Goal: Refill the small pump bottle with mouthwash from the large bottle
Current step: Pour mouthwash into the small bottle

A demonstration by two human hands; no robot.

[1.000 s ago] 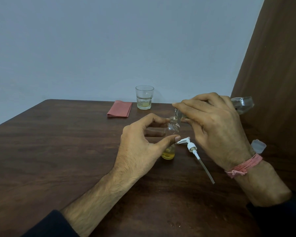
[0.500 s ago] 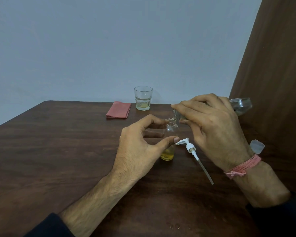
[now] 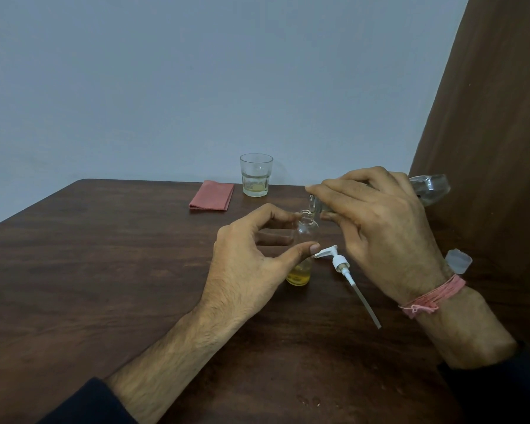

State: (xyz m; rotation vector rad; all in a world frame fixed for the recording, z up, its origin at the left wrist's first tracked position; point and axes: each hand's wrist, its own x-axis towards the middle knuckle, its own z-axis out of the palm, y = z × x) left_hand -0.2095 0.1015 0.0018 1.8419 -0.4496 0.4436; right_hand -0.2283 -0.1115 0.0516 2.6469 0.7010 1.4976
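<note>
- Against the frames from a second and half a second ago, we find almost nothing moved: both hands and both bottles keep their poses, and the small shift of the whole scene matches a slight turn of the head camera.
- The small pump bottle [image 3: 304,240] stands upright, uncapped, near the middle of the tabletop [image 3: 104,270], with a shallow layer of yellow liquid at its base.
- The left hand [image 3: 251,264] curls round it, thumb and fingers closed on its body.
- The right hand [image 3: 377,228] is clamped on the large bottle [image 3: 432,188], which lies tilted nearly flat, mouth just beside the small bottle's neck.
- We cannot tell whether liquid is flowing.
- The pump head [image 3: 340,264] lies on the tabletop just right of the small bottle.
- A clear cap [image 3: 458,261] sits near the right edge.
- A glass [image 3: 255,175] and a folded red cloth [image 3: 211,195] stand near the far edge.
</note>
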